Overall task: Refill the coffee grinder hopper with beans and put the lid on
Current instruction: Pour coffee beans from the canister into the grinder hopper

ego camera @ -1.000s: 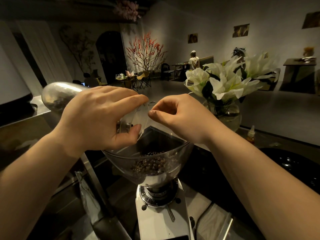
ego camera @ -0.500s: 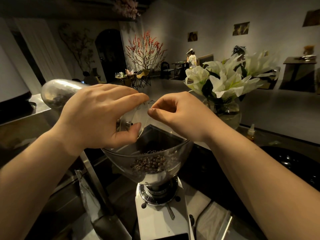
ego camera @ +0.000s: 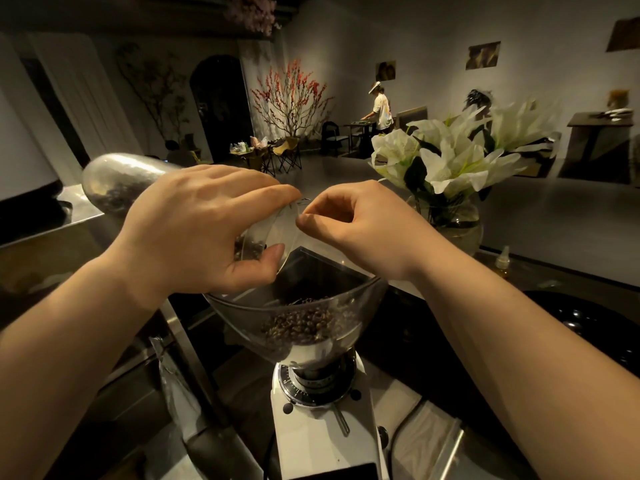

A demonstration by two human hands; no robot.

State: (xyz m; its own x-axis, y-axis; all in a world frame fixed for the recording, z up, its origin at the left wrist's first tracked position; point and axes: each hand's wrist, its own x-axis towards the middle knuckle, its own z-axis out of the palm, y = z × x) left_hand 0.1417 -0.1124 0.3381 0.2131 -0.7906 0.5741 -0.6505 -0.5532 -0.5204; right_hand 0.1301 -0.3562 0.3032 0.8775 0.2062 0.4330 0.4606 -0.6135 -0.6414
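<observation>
A white coffee grinder (ego camera: 325,441) stands in front of me with a clear open hopper (ego camera: 360,306) on top. A shallow layer of coffee beans (ego camera: 301,325) lies in the hopper's bottom. My left hand (ego camera: 201,233) grips a clear plastic bag of beans (ego camera: 114,183), held sideways, with its open mouth over the hopper's left rim. Beans show inside the bag mouth by my thumb. My right hand (ego camera: 360,230) pinches the far edge of the bag mouth, holding it apart. No lid is in view.
A glass vase of white lilies (ego camera: 450,161) stands just right of the hopper on the counter. A small dropper bottle (ego camera: 503,259) sits beside it. A dark round tray (ego camera: 588,323) lies at right. A person stands far back in the room.
Beans have slid down to the bag mouth near my left thumb. Both hands have stayed almost in place over the hopper.
</observation>
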